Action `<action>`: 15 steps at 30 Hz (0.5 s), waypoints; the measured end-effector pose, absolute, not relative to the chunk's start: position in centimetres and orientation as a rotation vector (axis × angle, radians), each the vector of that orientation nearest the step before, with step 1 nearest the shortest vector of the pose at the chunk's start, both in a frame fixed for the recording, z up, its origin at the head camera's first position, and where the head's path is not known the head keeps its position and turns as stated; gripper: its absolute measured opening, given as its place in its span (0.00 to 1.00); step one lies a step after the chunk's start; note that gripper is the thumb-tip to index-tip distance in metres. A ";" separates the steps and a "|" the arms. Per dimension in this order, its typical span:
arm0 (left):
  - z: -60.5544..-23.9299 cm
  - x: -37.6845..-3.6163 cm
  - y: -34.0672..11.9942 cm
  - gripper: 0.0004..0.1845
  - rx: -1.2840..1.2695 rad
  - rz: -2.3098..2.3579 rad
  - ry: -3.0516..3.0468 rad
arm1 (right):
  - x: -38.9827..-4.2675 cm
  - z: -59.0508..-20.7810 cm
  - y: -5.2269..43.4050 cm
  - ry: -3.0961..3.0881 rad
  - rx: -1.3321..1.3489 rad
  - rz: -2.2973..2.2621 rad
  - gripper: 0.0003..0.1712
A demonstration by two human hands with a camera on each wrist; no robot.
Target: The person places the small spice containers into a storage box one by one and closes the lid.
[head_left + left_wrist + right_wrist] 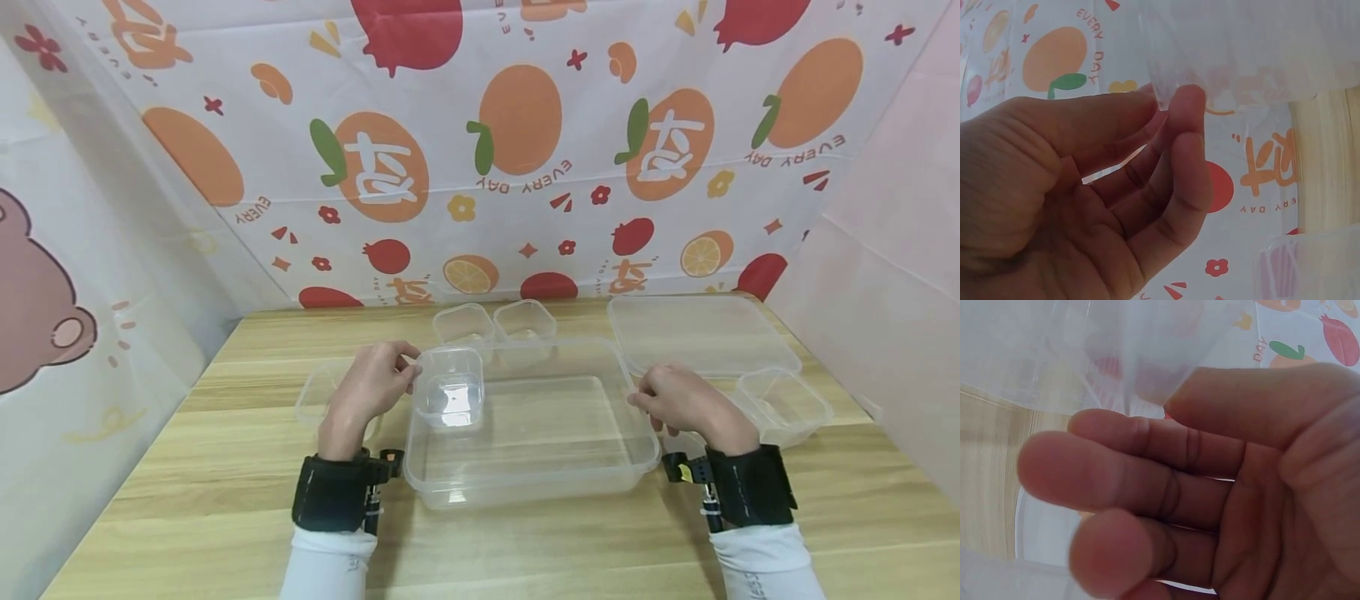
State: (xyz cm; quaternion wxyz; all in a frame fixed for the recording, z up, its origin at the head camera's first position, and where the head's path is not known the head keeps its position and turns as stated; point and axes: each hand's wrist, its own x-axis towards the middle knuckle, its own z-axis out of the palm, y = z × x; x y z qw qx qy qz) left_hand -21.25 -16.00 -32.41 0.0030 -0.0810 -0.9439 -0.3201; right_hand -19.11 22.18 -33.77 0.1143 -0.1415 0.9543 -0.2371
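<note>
Left hand fingers pinching small clear cup, right hand fingers curled on large tray rim

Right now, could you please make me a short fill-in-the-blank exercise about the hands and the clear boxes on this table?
1. The left hand holds a small clear box at the large tray's ____ side.
2. The right hand touches the tray's ____ rim.
3. The flat lid lies ____ the tray.
4. The table is made of ____.

Missing words: left; right; outside; wood

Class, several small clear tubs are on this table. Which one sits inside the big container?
The small tub the left hand pinches, in the large container's near-left corner. The others stand on the table outside it.
</note>
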 end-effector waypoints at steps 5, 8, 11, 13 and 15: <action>-32.7 -21.5 -15.7 0.14 -0.233 -0.950 -2.976 | -19.1 -33.9 22.3 2.804 -0.421 -0.697 0.18; -32.9 -21.7 -15.6 0.13 -0.234 -0.893 -2.973 | -19.0 -33.9 22.3 2.805 -0.421 -0.701 0.18; -33.2 -21.8 -15.4 0.13 -0.236 -0.846 -2.960 | -19.0 -33.9 22.3 2.804 -0.420 -0.700 0.18; -33.3 -21.9 -15.4 0.12 -0.235 -0.824 -2.951 | -19.1 -33.8 22.2 2.802 -0.417 -0.701 0.18; -33.4 -21.9 -15.3 0.13 -0.234 -0.812 -2.943 | -19.1 -33.8 22.2 2.802 -0.415 -0.700 0.18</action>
